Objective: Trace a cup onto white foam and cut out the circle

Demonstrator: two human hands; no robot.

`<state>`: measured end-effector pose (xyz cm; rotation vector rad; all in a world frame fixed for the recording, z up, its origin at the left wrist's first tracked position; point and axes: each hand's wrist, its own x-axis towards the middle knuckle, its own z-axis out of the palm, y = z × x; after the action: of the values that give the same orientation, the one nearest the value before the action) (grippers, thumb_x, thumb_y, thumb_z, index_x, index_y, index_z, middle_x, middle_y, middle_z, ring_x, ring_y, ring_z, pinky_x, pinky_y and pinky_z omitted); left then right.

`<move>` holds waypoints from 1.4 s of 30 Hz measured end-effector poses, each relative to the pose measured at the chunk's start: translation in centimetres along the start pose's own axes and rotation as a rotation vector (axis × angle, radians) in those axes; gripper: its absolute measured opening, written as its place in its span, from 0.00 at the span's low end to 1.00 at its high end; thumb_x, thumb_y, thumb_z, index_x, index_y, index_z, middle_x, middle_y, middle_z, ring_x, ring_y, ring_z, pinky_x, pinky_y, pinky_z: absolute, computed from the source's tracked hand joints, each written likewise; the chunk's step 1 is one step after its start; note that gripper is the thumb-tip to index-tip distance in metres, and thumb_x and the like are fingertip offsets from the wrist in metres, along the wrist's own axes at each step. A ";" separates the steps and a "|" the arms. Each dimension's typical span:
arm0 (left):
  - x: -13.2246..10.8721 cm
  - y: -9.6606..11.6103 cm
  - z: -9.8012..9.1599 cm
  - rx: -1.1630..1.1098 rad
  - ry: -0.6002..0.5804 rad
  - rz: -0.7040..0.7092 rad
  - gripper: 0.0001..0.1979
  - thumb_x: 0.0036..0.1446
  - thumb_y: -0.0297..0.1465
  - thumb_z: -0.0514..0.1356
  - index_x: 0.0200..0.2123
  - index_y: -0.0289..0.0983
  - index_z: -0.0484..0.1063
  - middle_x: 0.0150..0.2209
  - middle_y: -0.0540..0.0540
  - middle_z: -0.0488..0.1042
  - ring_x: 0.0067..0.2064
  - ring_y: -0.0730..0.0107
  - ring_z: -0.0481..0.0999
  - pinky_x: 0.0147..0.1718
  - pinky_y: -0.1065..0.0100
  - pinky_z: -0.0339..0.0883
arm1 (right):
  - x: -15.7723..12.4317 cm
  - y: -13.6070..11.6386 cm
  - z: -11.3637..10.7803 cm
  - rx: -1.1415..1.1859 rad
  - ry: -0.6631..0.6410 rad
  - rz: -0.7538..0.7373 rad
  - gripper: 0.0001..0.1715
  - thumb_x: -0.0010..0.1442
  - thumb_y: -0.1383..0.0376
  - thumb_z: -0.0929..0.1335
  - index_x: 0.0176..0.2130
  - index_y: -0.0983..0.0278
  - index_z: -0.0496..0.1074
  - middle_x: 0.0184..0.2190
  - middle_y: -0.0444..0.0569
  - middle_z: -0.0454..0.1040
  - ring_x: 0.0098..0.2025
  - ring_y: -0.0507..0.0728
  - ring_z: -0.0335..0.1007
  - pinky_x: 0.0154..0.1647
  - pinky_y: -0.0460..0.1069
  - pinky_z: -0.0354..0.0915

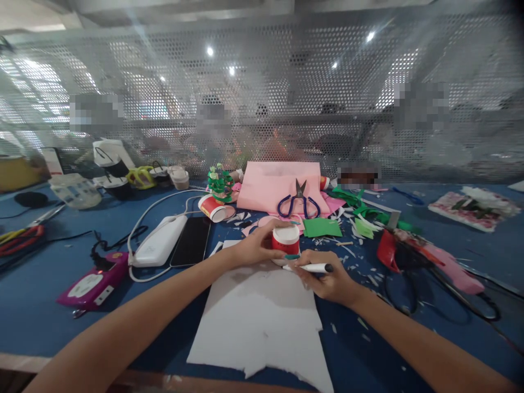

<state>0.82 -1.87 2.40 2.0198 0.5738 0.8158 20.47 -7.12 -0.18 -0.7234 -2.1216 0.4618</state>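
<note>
1. A small red white-lidded plastic tub [285, 240] stands at the far edge of a white foam sheet [262, 322].
2. The left hand [254, 246] has its grip wrapped round it from the left.
3. The right hand [331, 283] pinches a white marker [311, 268] lying level, tip at the tub's base, right side.

We log jar [285, 240] red with white top; marker [313, 268] white, black cap; sheet [262, 322] white; table [41, 311] blue; foam [270, 185] pink; scissors [299, 203] blue-handled; paper square [322, 227] green; phone [191, 240] black.
</note>
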 end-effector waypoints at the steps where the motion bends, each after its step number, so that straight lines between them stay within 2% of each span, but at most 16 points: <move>1: 0.0 0.0 0.0 -0.009 -0.003 -0.003 0.30 0.45 0.31 0.64 0.52 0.39 0.59 0.52 0.39 0.62 0.53 0.58 0.64 0.49 0.59 0.58 | 0.0 0.0 0.0 -0.028 -0.004 -0.015 0.11 0.58 0.66 0.62 0.25 0.64 0.66 0.19 0.44 0.64 0.22 0.50 0.60 0.24 0.46 0.55; 4: 0.0 0.1 0.0 -0.022 -0.005 -0.015 0.30 0.45 0.31 0.64 0.52 0.39 0.59 0.51 0.39 0.63 0.52 0.59 0.65 0.50 0.59 0.58 | 0.0 -0.1 0.1 -0.081 -0.010 -0.038 0.13 0.58 0.66 0.62 0.22 0.63 0.62 0.19 0.43 0.61 0.22 0.50 0.57 0.24 0.47 0.53; 9: 0.0 0.2 0.1 0.002 0.007 -0.011 0.29 0.45 0.31 0.64 0.51 0.39 0.60 0.51 0.39 0.63 0.52 0.59 0.65 0.49 0.59 0.59 | -0.1 -0.1 0.1 -0.003 0.027 0.022 0.14 0.57 0.67 0.62 0.21 0.62 0.57 0.18 0.41 0.58 0.21 0.49 0.54 0.23 0.47 0.51; 15: -0.1 0.2 0.0 0.080 0.034 -0.014 0.30 0.44 0.32 0.64 0.51 0.39 0.60 0.51 0.40 0.64 0.52 0.57 0.65 0.50 0.56 0.58 | -0.3 0.4 -0.4 0.086 0.087 0.094 0.14 0.56 0.67 0.63 0.21 0.62 0.57 0.17 0.39 0.55 0.19 0.48 0.50 0.21 0.46 0.50; 22: -0.3 -0.2 0.0 0.071 0.036 -0.016 0.30 0.45 0.32 0.64 0.52 0.39 0.59 0.51 0.41 0.63 0.52 0.59 0.64 0.51 0.58 0.57 | -0.4 1.2 -0.4 0.234 0.225 0.263 0.17 0.58 0.62 0.63 0.20 0.62 0.57 0.15 0.40 0.60 0.17 0.49 0.57 0.18 0.45 0.54; 26: -0.4 -0.3 -0.1 0.011 0.007 -0.025 0.30 0.45 0.32 0.64 0.53 0.38 0.58 0.51 0.39 0.64 0.52 0.59 0.65 0.49 0.59 0.59 | -0.1 1.3 -0.1 0.311 0.293 0.381 0.18 0.56 0.58 0.64 0.20 0.61 0.57 0.11 0.39 0.61 0.12 0.48 0.55 0.13 0.44 0.52; 30: -0.4 -0.2 -0.2 0.046 0.013 -0.007 0.31 0.45 0.31 0.64 0.53 0.38 0.58 0.50 0.39 0.65 0.51 0.59 0.66 0.49 0.58 0.59 | 0.3 1.7 0.0 0.381 0.353 0.490 0.20 0.55 0.55 0.65 0.20 0.61 0.56 0.09 0.38 0.62 0.09 0.48 0.54 0.09 0.43 0.48; 42: -0.7 1.0 -0.3 0.145 0.033 0.019 0.30 0.45 0.32 0.64 0.52 0.37 0.60 0.52 0.40 0.64 0.53 0.59 0.63 0.52 0.59 0.55 | 1.7 2.7 0.0 0.457 0.481 0.691 0.21 0.49 0.53 0.68 0.19 0.61 0.58 0.06 0.38 0.61 0.06 0.49 0.53 0.05 0.43 0.47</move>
<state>0.21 -2.71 3.13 2.1500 0.6492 0.8412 20.55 -3.96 -0.60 -1.1472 -1.2168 0.9869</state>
